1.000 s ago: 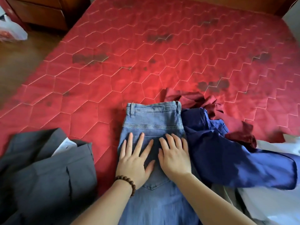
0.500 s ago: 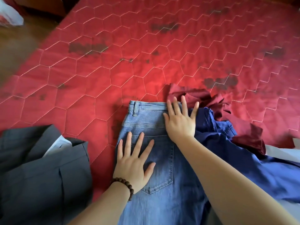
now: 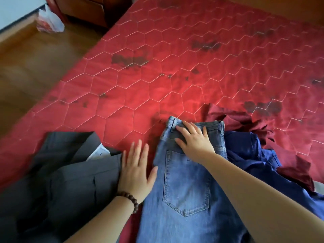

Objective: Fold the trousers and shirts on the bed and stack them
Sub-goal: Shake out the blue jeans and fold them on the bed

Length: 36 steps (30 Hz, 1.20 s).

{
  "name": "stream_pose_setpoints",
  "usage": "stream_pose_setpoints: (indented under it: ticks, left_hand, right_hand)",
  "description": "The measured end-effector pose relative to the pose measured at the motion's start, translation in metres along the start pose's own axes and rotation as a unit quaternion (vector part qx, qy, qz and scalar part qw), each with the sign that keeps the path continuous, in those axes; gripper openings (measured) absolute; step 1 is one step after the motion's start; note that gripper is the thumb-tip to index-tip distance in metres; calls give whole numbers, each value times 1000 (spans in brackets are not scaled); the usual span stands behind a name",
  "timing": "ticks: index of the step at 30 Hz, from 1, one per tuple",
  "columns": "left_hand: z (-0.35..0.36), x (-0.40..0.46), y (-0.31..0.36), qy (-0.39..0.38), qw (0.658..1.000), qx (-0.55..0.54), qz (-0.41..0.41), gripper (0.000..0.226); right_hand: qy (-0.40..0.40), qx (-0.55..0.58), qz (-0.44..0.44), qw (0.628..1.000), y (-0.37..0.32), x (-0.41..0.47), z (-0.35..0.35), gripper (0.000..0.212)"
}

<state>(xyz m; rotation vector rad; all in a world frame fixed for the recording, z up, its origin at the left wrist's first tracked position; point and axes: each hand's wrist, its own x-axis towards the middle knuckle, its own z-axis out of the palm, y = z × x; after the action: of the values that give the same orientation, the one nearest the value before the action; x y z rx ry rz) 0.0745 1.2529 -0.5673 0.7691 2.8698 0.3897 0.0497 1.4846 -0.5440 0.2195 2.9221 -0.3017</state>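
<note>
L hand has slid off the jeans to bed at their left edge, fingers flat. R hand now presses waistband, fingers spread. Jeans lie left of blue shirt.

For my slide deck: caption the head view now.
Right hand flat on jeans waistband, left hand open beside them on red bed.

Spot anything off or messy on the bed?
Yes: dark blotchy stains mark the red mattress cover in several places. The maroon shirt and navy shirt lie crumpled beside the jeans.
</note>
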Motion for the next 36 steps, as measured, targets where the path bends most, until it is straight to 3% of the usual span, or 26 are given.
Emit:
stream_pose_setpoints:
  ticks: [3, 6, 8, 11, 15, 21, 26, 31, 33, 36]
  left_hand:
    - [1, -5, -22, -53, 997, 53, -25, 85]
    - [6, -4, -21, -62, 996, 60, -9, 92]
    - [7, -3, -24, -62, 996, 62, -4, 100]
    - [6, -3, -24, -71, 996, 57, -7, 108]
    - [5, -2, -24, -75, 996, 44, -7, 111]
    - [4, -2, -22, -77, 996, 44, -8, 111]
    - [2, -2, -23, -75, 996, 44, -6, 110]
    - [3, -2, -23, -73, 996, 42, -2, 115]
    - [3, -3, -22, -75, 996, 43, -4, 117]
    - [3, -2, -22, -82, 996, 44, -7, 120]
  right_hand:
    - [58, 122, 7, 991, -16, 29, -28, 62]
    - [-99, 105, -25, 989, -34, 58, -40, 87]
    - [-112, 70, -30, 991, -37, 66, -39, 77]
    - [-86, 83, -51, 991, -30, 63, -42, 46]
    - [-207, 143, -87, 964, -17, 56, -55, 25]
    - [-283, 100, -76, 951, -9, 70, -65, 27]
    - [-207, 135, -31, 968, -23, 81, -55, 10]
    - [-32, 158, -12, 987, -34, 103, -48, 17]
    - [-39, 38, 17, 998, -35, 103, -38, 46]
    - [133, -44, 23, 990, -34, 78, -21, 63]
